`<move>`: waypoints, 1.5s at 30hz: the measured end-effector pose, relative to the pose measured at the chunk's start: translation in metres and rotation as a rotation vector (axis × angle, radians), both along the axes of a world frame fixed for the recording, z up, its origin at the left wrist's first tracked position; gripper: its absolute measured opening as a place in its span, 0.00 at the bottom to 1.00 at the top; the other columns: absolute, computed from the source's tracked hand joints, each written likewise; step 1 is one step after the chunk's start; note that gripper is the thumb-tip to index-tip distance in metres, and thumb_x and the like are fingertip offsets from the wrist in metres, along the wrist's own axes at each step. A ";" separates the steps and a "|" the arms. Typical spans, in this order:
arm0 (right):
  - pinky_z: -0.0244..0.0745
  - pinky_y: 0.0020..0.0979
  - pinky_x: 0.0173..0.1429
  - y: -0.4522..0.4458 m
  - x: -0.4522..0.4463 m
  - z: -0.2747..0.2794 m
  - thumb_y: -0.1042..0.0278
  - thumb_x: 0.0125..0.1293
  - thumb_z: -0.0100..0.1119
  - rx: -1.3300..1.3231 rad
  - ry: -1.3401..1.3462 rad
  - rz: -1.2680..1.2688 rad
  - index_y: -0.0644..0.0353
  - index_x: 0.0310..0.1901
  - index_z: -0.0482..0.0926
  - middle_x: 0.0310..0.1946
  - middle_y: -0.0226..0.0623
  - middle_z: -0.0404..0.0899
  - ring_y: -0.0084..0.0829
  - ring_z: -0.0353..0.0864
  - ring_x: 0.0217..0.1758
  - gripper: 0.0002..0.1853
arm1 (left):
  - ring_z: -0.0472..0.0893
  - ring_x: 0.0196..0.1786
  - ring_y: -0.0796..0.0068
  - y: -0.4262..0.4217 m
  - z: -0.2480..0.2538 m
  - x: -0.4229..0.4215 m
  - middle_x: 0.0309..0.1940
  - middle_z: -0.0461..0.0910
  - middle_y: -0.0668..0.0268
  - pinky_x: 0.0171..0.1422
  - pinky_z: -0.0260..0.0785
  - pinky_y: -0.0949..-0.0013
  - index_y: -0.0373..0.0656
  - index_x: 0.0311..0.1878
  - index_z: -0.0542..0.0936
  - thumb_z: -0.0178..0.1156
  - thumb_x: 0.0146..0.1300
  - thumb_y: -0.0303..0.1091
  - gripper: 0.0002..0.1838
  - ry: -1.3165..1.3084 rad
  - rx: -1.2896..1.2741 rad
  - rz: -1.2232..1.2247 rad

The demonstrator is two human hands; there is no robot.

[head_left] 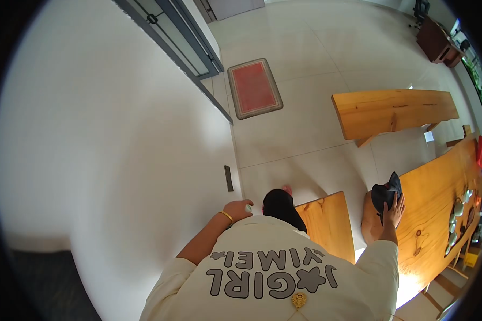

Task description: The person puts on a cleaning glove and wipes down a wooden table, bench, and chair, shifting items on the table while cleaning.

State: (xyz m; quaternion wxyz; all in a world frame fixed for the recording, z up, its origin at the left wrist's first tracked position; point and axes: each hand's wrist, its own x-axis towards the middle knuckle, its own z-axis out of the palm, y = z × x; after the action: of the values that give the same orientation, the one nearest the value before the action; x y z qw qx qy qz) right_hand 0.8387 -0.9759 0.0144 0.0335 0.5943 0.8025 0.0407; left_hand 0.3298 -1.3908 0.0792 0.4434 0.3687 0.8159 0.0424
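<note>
My left hand (238, 209) is beside the white wall near my waist, its fingers curled in. A small pale spot (248, 208) shows at its fingertips, too small to name. At the near corner of the long wooden table (418, 232), my right hand (393, 213) is on a black, soft-looking item (383, 196) with pointed flaps. The fingers lie along its right side, and the thumb is hidden. What kind of item it is, I cannot tell.
A wooden bench (326, 222) stands right in front of me, and another bench (393, 109) lies farther off. Several cups (458, 207) sit on the table's far side. A red mat (253, 88) lies by the grey-framed door (179, 37). The wall (118, 160) runs along my left.
</note>
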 end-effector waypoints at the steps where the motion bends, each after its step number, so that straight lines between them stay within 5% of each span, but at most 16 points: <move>1: 0.42 0.45 0.79 0.000 -0.003 0.003 0.46 0.65 0.55 -0.021 -0.023 -0.026 0.41 0.75 0.52 0.77 0.41 0.45 0.42 0.44 0.80 0.39 | 0.81 0.48 0.53 0.003 -0.005 -0.008 0.44 0.83 0.55 0.55 0.73 0.57 0.52 0.56 0.77 0.61 0.51 0.46 0.26 -0.018 0.000 -0.038; 9: 0.44 0.54 0.77 0.012 -0.026 -0.003 0.44 0.59 0.62 -0.055 -0.029 -0.237 0.41 0.75 0.51 0.78 0.41 0.42 0.42 0.41 0.81 0.46 | 0.81 0.50 0.52 0.047 -0.063 -0.099 0.45 0.83 0.53 0.56 0.72 0.55 0.53 0.57 0.75 0.61 0.57 0.50 0.25 -0.050 -0.028 -0.083; 15: 0.43 0.55 0.77 0.025 -0.097 0.002 0.51 0.56 0.67 -0.067 0.041 -0.567 0.41 0.76 0.48 0.78 0.43 0.41 0.43 0.39 0.81 0.49 | 0.81 0.54 0.50 0.066 -0.266 -0.213 0.49 0.82 0.51 0.59 0.69 0.53 0.50 0.60 0.72 0.54 0.64 0.49 0.24 -0.150 0.050 -0.261; 18: 0.39 0.56 0.78 0.042 -0.129 0.007 0.54 0.59 0.65 -0.061 0.081 -0.719 0.40 0.76 0.49 0.78 0.39 0.42 0.40 0.39 0.81 0.46 | 0.82 0.51 0.53 0.160 -0.234 -0.278 0.48 0.83 0.53 0.57 0.71 0.55 0.42 0.59 0.73 0.56 0.63 0.47 0.25 -0.264 0.101 -0.280; 20: 0.39 0.56 0.78 0.058 -0.146 -0.019 0.55 0.64 0.59 0.064 0.187 -0.814 0.45 0.71 0.62 0.77 0.38 0.45 0.39 0.39 0.81 0.33 | 0.83 0.48 0.55 0.225 -0.198 -0.312 0.46 0.84 0.55 0.54 0.74 0.56 0.38 0.58 0.74 0.58 0.61 0.45 0.26 -0.354 0.077 -0.272; 22: 0.42 0.56 0.76 0.075 -0.215 0.013 0.56 0.68 0.54 0.067 0.203 -0.787 0.55 0.57 0.77 0.71 0.44 0.60 0.41 0.47 0.79 0.19 | 0.84 0.36 0.63 0.293 -0.153 -0.343 0.37 0.85 0.55 0.39 0.76 0.64 0.36 0.57 0.74 0.61 0.55 0.40 0.27 -0.318 -0.131 -0.022; 23: 0.53 0.51 0.72 0.087 -0.244 0.011 0.57 0.68 0.53 0.083 0.223 -0.670 0.61 0.42 0.82 0.55 0.51 0.77 0.47 0.68 0.68 0.15 | 0.85 0.30 0.67 0.320 -0.128 -0.351 0.32 0.85 0.56 0.32 0.77 0.68 0.35 0.57 0.74 0.63 0.52 0.37 0.28 -0.300 -0.239 0.107; 25: 0.74 0.49 0.52 0.111 -0.300 -0.035 0.47 0.69 0.50 -0.218 0.486 -0.788 0.63 0.39 0.80 0.37 0.54 0.82 0.54 0.83 0.43 0.23 | 0.85 0.30 0.67 0.367 -0.078 -0.360 0.32 0.85 0.56 0.33 0.77 0.68 0.35 0.56 0.74 0.63 0.52 0.37 0.28 -0.311 -0.161 0.199; 26: 0.76 0.52 0.44 0.125 -0.339 -0.050 0.41 0.70 0.46 -0.274 0.468 -0.680 0.63 0.39 0.80 0.35 0.57 0.82 0.56 0.83 0.40 0.28 | 0.85 0.31 0.66 0.392 -0.069 -0.367 0.32 0.85 0.57 0.33 0.77 0.67 0.35 0.56 0.74 0.63 0.52 0.37 0.27 -0.315 -0.073 0.300; 32: 0.74 0.47 0.51 0.202 -0.562 -0.019 0.46 0.67 0.53 -0.635 0.947 -0.313 0.62 0.47 0.79 0.42 0.57 0.81 0.56 0.79 0.50 0.23 | 0.86 0.32 0.68 0.476 -0.092 -0.412 0.32 0.85 0.56 0.37 0.78 0.65 0.37 0.54 0.77 0.64 0.51 0.37 0.26 -0.284 0.034 0.156; 34: 0.74 0.47 0.52 0.232 -0.595 -0.007 0.45 0.66 0.54 -0.691 0.990 -0.124 0.60 0.48 0.80 0.43 0.55 0.82 0.54 0.80 0.50 0.24 | 0.85 0.33 0.71 0.507 -0.123 -0.446 0.31 0.85 0.59 0.39 0.77 0.68 0.39 0.49 0.81 0.65 0.53 0.39 0.21 0.072 0.409 -0.424; 35: 0.74 0.47 0.52 0.250 -0.606 -0.007 0.45 0.66 0.54 -0.680 0.999 -0.133 0.60 0.48 0.80 0.43 0.55 0.82 0.54 0.80 0.50 0.24 | 0.85 0.33 0.71 0.532 -0.108 -0.455 0.31 0.85 0.59 0.39 0.77 0.68 0.39 0.49 0.81 0.65 0.53 0.39 0.21 0.074 0.414 -0.440; 37: 0.74 0.47 0.53 0.283 -0.620 -0.012 0.44 0.66 0.54 -0.656 0.905 -0.158 0.58 0.49 0.80 0.43 0.53 0.82 0.54 0.80 0.49 0.25 | 0.83 0.32 0.75 0.591 -0.036 -0.468 0.29 0.84 0.63 0.39 0.76 0.70 0.39 0.45 0.83 0.64 0.58 0.39 0.16 -0.239 0.343 -0.170; 40: 0.74 0.43 0.54 0.336 -0.650 0.001 0.45 0.68 0.52 -0.579 0.854 -0.501 0.59 0.48 0.81 0.43 0.53 0.82 0.51 0.81 0.49 0.24 | 0.81 0.29 0.76 0.657 -0.034 -0.530 0.27 0.83 0.66 0.37 0.73 0.71 0.39 0.44 0.83 0.62 0.62 0.40 0.14 -0.507 0.474 0.059; 43: 0.73 0.47 0.55 0.397 -0.683 0.023 0.40 0.69 0.46 -0.523 0.904 -0.521 0.57 0.48 0.82 0.42 0.54 0.82 0.53 0.80 0.50 0.27 | 0.80 0.28 0.77 0.723 -0.040 -0.582 0.25 0.82 0.66 0.36 0.72 0.72 0.39 0.43 0.83 0.57 0.65 0.36 0.12 -0.501 0.608 0.032; 45: 0.73 0.45 0.55 0.436 -0.708 0.052 0.40 0.69 0.46 -0.485 1.002 -0.455 0.57 0.50 0.81 0.42 0.54 0.82 0.53 0.80 0.51 0.27 | 0.79 0.28 0.77 0.771 0.019 -0.573 0.24 0.81 0.66 0.35 0.71 0.72 0.39 0.42 0.83 0.55 0.65 0.35 0.12 -0.507 0.599 -0.002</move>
State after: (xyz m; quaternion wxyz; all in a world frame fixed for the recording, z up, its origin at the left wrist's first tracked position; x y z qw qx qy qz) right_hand 0.1302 -0.5395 0.0662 -0.2063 0.6734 0.5594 -0.4370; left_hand -0.2428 -0.6201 0.0980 0.5037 0.4605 0.6317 0.3677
